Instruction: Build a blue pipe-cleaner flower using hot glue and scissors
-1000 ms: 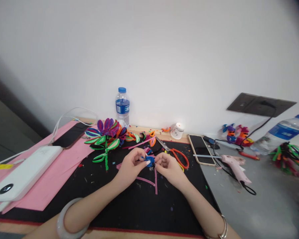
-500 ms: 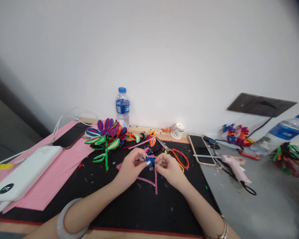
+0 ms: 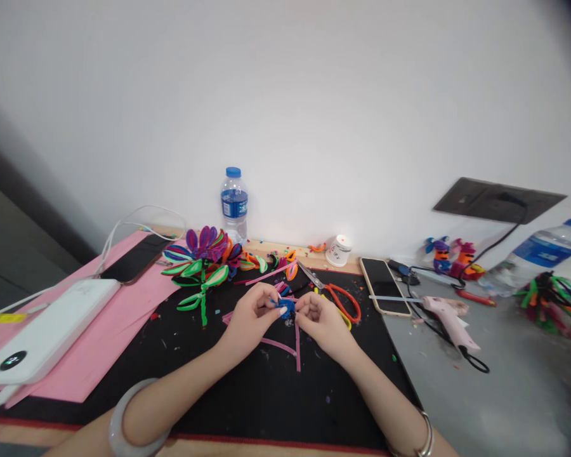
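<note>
Between my two hands, above the black mat [image 3: 266, 406], is a small coiled piece of blue pipe cleaner [image 3: 287, 309]. My left hand [image 3: 253, 317] pinches it from the left with thumb and forefinger. From the other side, the fingertips of my right hand [image 3: 324, 322] are pressed together at its right edge, also closed on it. Pink pipe cleaners [image 3: 298, 352] lie on the mat beneath and in front of my fingers. Orange-handled scissors [image 3: 346, 302] rest just beyond my right hand. Part of the blue piece is hidden by my fingers.
A pipe-cleaner flower [image 3: 203, 273] and a water bottle [image 3: 235, 209] are at the back left. Behind the scissors stands a paper cup [image 3: 339, 250]. On the right are a phone [image 3: 385, 285] and a pink glue gun [image 3: 450, 317]; a white power bank [image 3: 52, 330] is left.
My hands keep almost the same pose on the blue pipe cleaner. At the far right edge, another person's hand has shifted slightly beside the bundle of coloured pipe cleaners.
</note>
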Available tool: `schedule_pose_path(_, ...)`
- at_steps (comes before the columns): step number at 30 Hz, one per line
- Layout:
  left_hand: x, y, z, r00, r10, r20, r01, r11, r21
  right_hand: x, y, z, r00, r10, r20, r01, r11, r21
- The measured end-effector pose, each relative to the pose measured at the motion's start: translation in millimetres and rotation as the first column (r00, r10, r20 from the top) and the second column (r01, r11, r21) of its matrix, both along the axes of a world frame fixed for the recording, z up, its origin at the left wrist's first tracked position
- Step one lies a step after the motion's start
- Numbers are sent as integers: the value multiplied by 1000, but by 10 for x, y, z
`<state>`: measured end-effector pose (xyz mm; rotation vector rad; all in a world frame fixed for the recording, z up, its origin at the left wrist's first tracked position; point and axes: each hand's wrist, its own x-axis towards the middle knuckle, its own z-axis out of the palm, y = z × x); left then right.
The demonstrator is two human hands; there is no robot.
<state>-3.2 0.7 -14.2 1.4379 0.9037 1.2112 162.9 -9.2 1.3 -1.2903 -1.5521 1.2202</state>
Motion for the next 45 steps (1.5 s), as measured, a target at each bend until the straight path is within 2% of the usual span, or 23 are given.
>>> schedule_pose_path(6, -9, 10, 66, 998, 33, 50, -29, 997, -75, 24, 4, 72, 999, -21, -46, 19, 999, -37)
schedule_pose_path(10, -10, 22, 69, 997, 34, 62, -27, 995, -101, 18, 7, 51, 999, 5, -45, -6, 999, -31)
schedule_pose_path(17, 0, 5, 25, 999, 35, 34, -34, 999, -41, -19, -8, 25, 998, -3, -63, -2, 997, -81)
schedule_pose_path(28, 2, -24, 34, 1000, 26, -8, -25, 999, 28, -33, -15, 53, 998, -12, -65, 6, 995, -100)
schedule_pose_path(45, 14, -46, 30, 995, 65, -70, -57, 993, 102, -32, -19, -14, 1000, -24, -7, 24, 999, -39)
